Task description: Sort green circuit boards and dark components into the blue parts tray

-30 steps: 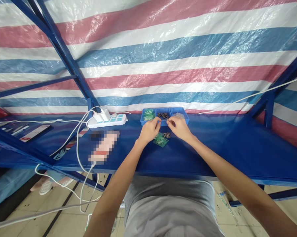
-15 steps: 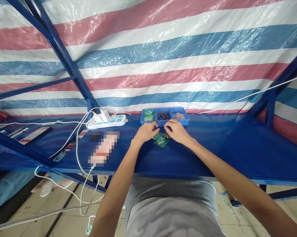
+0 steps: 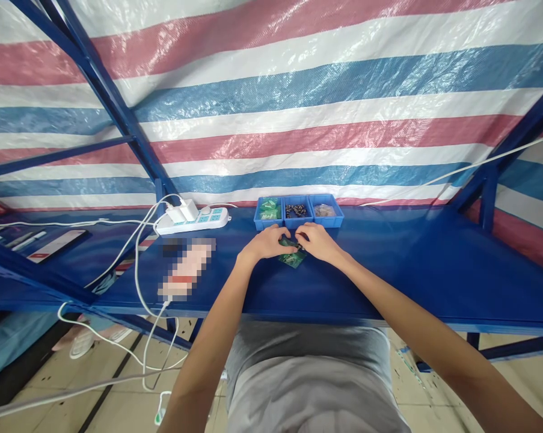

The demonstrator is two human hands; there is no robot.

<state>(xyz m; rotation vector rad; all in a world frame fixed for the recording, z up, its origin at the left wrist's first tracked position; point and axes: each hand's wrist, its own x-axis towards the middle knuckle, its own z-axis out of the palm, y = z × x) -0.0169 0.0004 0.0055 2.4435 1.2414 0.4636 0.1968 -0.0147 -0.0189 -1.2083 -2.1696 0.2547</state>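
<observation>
Thin green pieces [image 3: 293,260], which look like small circuit boards, lie in a pile on the blue table in front of me. My left hand [image 3: 270,242] is over the pile's left side, its fingers curled and thumb reaching across the green. From the right, my right hand [image 3: 319,242] meets it with thumb and fingers pinched together. Whatever is between the fingertips is too small and covered to make out. Just behind my hands stand three joined blue bins: one with green pieces [image 3: 270,208], one with small dark parts [image 3: 296,211], one with pale clear pieces [image 3: 325,210].
A white power strip [image 3: 194,222] with plugged-in chargers sits to the left, its white cables trailing over the table edge. Nearer lies a blurred-out pink phone-like object [image 3: 187,269]. Another phone [image 3: 57,245] rests far left. Striped sheeting [image 3: 298,144] hangs behind the table.
My hands have come closer together over the green pile. The right hand's fingertips now cover the small dark and gold parts that showed beside it. The camera view has shifted slightly.
</observation>
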